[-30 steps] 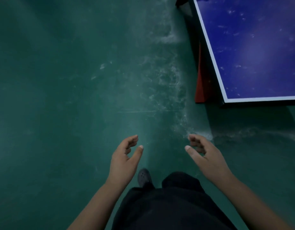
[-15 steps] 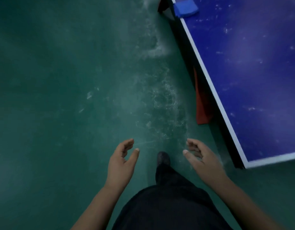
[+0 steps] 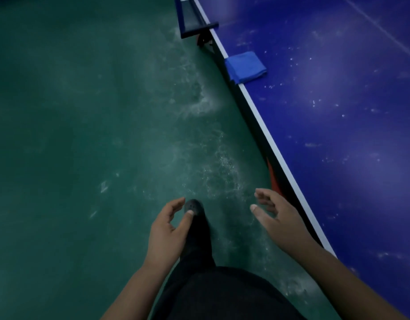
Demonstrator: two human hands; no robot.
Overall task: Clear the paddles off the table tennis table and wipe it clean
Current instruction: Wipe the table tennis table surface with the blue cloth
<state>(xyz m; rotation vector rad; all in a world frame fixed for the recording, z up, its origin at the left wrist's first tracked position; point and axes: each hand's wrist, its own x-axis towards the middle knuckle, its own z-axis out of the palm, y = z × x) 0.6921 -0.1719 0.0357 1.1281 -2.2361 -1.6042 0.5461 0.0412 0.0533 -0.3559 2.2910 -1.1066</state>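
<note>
The blue table tennis table fills the right side, its top speckled with white dust. A folded blue cloth lies on its near-left edge, partly hanging over the white border. No paddle is in sight. My left hand hangs over the floor with loosely curled fingers and holds nothing. My right hand is beside the table's long edge, fingers relaxed and empty, well short of the cloth.
The net post and clamp stick out from the table side at the top. A red part shows under the table edge. The green floor on the left is streaked with white dust. My dark shoe is forward.
I have walked along the table's side; the cloth and net post came into view and moved closer. Both hands stay empty and loosely curled.
</note>
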